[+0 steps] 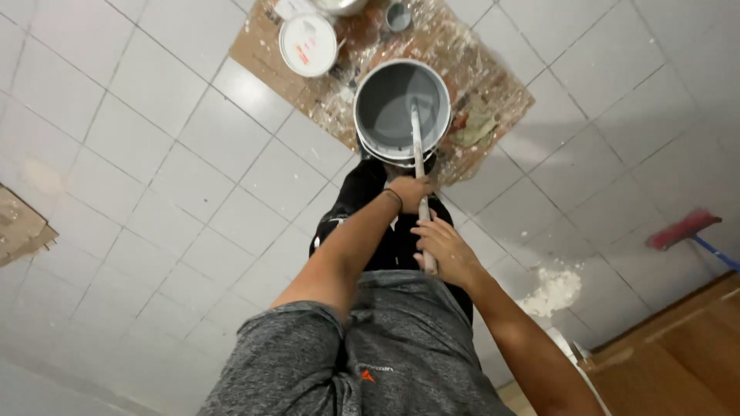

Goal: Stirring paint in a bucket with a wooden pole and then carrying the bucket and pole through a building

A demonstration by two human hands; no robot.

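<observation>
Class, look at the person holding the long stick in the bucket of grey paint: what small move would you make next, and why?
Probably sweep the stick round inside the bucket. Both hands grip it, the left hand above the right hand, and its tip sits in grey paint that looks smooth, so stirring seems the fitting move.

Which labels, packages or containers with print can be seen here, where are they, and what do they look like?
Bucket lid: round, white, with a small red-and-grey label, lying on the cardboard sheet at top left.
Paint bucket: round, white rim, grey paint inside, beside the lid; no label visible.
Shirt logo: small orange mark on the grey shirt, bottom centre.
</observation>
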